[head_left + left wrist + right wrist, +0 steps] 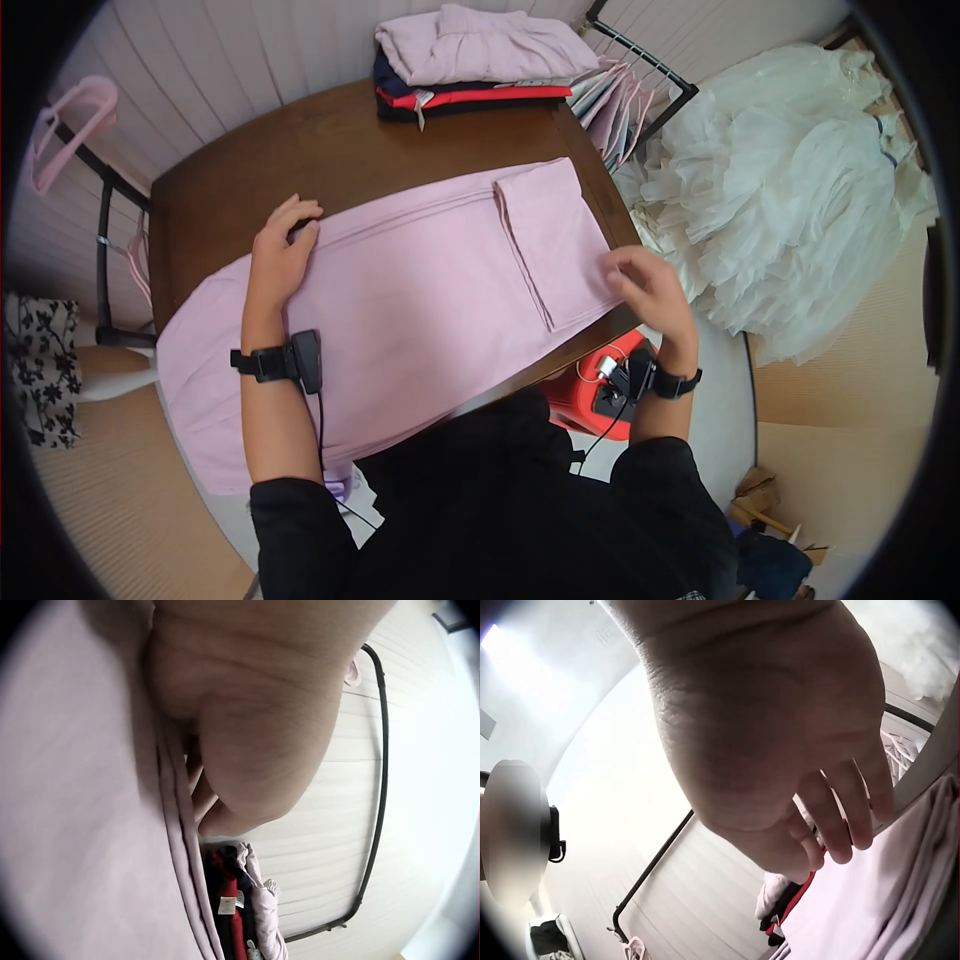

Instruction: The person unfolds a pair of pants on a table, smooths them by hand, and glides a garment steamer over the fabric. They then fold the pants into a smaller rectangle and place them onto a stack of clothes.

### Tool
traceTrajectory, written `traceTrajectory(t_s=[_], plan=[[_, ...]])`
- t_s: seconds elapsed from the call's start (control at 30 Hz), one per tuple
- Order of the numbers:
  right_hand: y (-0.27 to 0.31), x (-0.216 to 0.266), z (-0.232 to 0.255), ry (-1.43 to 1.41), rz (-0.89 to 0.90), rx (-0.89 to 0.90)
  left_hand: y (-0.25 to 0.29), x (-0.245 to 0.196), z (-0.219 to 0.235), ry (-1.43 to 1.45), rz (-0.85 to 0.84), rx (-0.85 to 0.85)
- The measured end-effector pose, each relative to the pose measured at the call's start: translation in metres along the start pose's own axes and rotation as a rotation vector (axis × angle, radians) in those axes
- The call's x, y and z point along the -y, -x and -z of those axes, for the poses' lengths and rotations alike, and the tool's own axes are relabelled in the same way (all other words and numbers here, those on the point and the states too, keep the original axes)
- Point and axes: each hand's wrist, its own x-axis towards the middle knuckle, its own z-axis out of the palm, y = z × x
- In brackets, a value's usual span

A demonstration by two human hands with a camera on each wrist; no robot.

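A pink cloth lies flat across the brown table, its right end turned over into a folded panel. My left hand rests on the cloth's far edge at the left, fingers relaxed; in the left wrist view the hand lies along the layered edge of the cloth. At the panel's right edge is my right hand, fingers loosely bent; whether it touches the cloth is unclear. The right wrist view has this hand with fingers spread over the pink cloth, holding nothing visible.
Folded pink, red and dark clothes are stacked at the table's back. A rack with hangers and a white ruffled dress stand at the right. Below the table's right front edge is a red object with cables. Another rack stands left.
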Motion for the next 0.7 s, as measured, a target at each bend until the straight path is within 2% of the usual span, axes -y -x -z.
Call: traceTrajectory(t_s=[0.03,0.07,0.1,0.17,0.23,0.3,0.37,0.4,0.43,0.5,0.6,0.7], plan=[[-0.011,-0.008,0.005,-0.056,-0.118,-0.038,-0.002,-0.004,0.001,0.039,0.008,-0.003],[-0.023,-0.009,0.012,-0.228,-0.126,-0.041,-0.004,-0.010,0.002,0.133,0.048,0.001],[-0.038,-0.017,0.016,-0.249,-0.122,-0.063,-0.008,-0.011,-0.001,0.192,0.037,0.002],[-0.075,-0.036,0.024,-0.327,-0.004,-0.069,-0.017,-0.046,-0.005,0.165,-0.014,0.063],[-0.111,-0.041,0.028,-0.315,0.031,-0.054,-0.028,-0.099,-0.018,0.196,0.041,0.211],[-0.144,-0.042,0.026,-0.303,0.083,-0.036,-0.041,-0.131,-0.046,0.245,-0.029,0.286],[-0.172,-0.055,0.015,-0.493,0.171,0.166,-0.052,-0.143,-0.086,0.232,-0.075,0.334],[-0.183,-0.063,0.008,-0.562,0.143,0.261,-0.060,-0.144,-0.107,0.171,-0.100,0.345],[-0.190,-0.066,0.008,-0.367,0.235,0.286,-0.066,-0.141,-0.131,0.153,-0.068,0.352],[-0.202,-0.084,-0.002,-0.220,0.361,0.297,-0.075,-0.146,-0.159,0.127,-0.045,0.365],[-0.201,-0.091,-0.005,-0.198,0.355,0.255,-0.078,-0.148,-0.188,-0.226,-0.019,0.346],[-0.199,-0.089,-0.005,-0.206,0.324,0.253,-0.080,-0.149,-0.188,-0.121,-0.068,0.419]])
